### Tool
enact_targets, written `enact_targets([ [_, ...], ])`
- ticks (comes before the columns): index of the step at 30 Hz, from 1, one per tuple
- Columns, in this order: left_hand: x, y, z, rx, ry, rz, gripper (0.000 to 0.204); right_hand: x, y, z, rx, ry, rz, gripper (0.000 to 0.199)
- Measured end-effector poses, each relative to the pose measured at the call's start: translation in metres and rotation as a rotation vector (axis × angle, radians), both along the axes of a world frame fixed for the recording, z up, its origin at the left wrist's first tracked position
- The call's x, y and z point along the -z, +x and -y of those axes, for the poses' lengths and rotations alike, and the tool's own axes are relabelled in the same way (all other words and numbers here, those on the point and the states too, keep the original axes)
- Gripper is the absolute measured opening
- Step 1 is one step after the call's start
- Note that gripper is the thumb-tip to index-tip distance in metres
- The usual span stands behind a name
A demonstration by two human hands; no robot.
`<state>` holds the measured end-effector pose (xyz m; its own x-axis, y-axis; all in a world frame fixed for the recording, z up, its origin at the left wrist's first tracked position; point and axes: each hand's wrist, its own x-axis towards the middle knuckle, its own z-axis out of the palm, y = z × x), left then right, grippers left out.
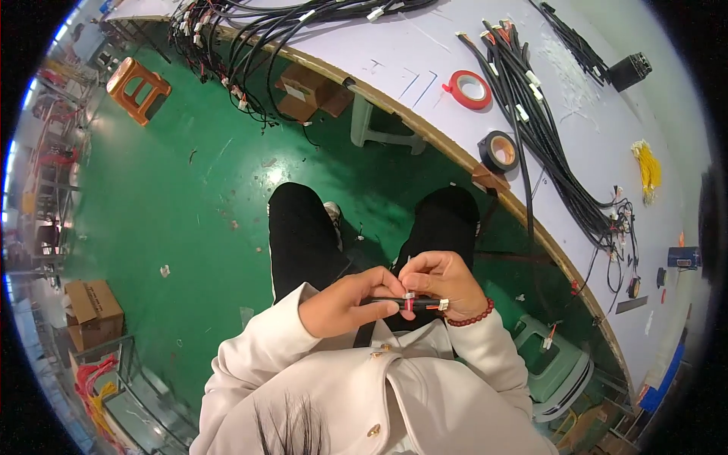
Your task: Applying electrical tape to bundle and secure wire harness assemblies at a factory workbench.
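My left hand point(353, 305) is closed around a black cable point(428, 303) in front of my lap. A red band point(409, 305) wraps the cable just beyond the left fingertips. White connectors point(443, 304) with short coloured wires sit at the cable's right end. My right hand point(449, 282), with a red bead bracelet point(472, 314) on its wrist, pinches at a small pale piece point(410, 295) above the red band. Whether that piece is a tie or a label, I cannot make out. The fingers partly hide it.
A white table point(425, 45) curves along the right. On it lie a red tape roll point(469, 90), a black tape roll point(499, 152), a bundle of black cables point(550, 155) and yellow wires point(647, 171). A green stool point(550, 364) stands at lower right, an orange stool point(139, 89) at far left.
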<state>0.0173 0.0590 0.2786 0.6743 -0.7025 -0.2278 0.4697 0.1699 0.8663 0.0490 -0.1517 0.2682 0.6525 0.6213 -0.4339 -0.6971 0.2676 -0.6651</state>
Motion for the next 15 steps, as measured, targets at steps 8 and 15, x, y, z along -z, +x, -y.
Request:
enact_targets([
  [8, -0.0030, -0.0026, -0.0010, -0.065, 0.206, 0.224, 0.019, -0.0049, -0.0020, -0.0020, 0.083, -0.090, 0.187, 0.014],
  [15, -0.0054, -0.0018, 0.0060, -0.177, 0.066, 0.173, 0.029, -0.0023, 0.0059, 0.0015, -0.047, -0.051, 0.102, 0.016],
])
